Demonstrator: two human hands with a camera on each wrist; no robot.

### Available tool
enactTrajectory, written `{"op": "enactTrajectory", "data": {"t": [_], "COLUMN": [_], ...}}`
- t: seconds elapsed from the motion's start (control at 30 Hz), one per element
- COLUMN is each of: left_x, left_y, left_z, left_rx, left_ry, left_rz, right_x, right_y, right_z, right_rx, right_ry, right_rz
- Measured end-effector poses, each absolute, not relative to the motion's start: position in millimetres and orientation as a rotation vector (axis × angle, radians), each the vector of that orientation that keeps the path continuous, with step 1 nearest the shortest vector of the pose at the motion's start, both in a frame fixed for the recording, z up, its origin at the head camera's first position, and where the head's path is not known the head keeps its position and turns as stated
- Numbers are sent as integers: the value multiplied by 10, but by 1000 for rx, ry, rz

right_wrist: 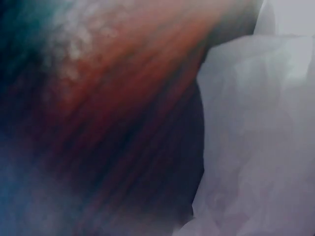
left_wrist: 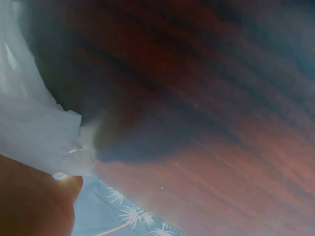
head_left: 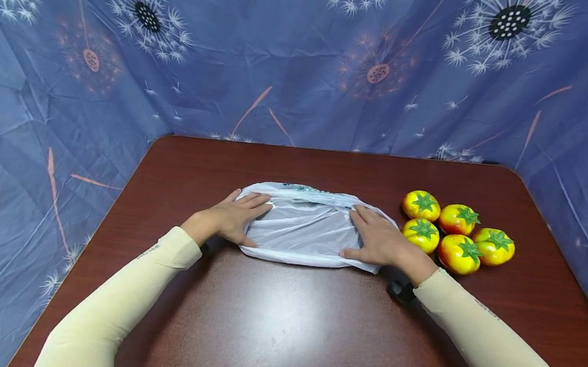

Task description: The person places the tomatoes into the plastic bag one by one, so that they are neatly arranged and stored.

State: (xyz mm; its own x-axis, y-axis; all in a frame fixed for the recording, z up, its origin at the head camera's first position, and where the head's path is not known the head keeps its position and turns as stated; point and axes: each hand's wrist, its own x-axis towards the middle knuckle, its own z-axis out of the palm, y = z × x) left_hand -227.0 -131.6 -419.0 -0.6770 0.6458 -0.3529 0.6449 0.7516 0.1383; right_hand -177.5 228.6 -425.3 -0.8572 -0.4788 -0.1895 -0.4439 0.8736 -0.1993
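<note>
A white plastic bag (head_left: 300, 230) lies on the brown table, its mouth spread wide and its rim folded outward. On the bag's left end rests my left hand (head_left: 231, 216), fingers extended and spread. My right hand (head_left: 380, 236) lies on the right end in the same way, thumb apart from the fingers. In the left wrist view, part of the left hand (left_wrist: 37, 201) shows beneath the bag's edge (left_wrist: 34, 123). Only the bag (right_wrist: 256, 132) and dark tabletop fill the blurred right wrist view; no fingers are visible there.
Several yellow-red tomato-like fruits (head_left: 456, 254) with green leafy tops sit close together just right of my right hand. Behind the table (head_left: 282, 332) hangs a blue curtain (head_left: 283, 61) with dandelion prints. A small black device (head_left: 400, 291) is under my right wrist.
</note>
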Motion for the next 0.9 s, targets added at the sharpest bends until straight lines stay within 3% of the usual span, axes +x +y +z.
{"op": "enactTrajectory", "data": {"t": [0.9], "left_x": [-2253], "left_y": [-1382], "left_z": [-4263], "left_rx": [1012], "left_ry": [2593], "left_rz": [7], "right_x": [-1798], "right_y": [2326], "right_z": [-4273], "right_rx": [-644], "right_ry": [2779], "right_rz": [-132]}}
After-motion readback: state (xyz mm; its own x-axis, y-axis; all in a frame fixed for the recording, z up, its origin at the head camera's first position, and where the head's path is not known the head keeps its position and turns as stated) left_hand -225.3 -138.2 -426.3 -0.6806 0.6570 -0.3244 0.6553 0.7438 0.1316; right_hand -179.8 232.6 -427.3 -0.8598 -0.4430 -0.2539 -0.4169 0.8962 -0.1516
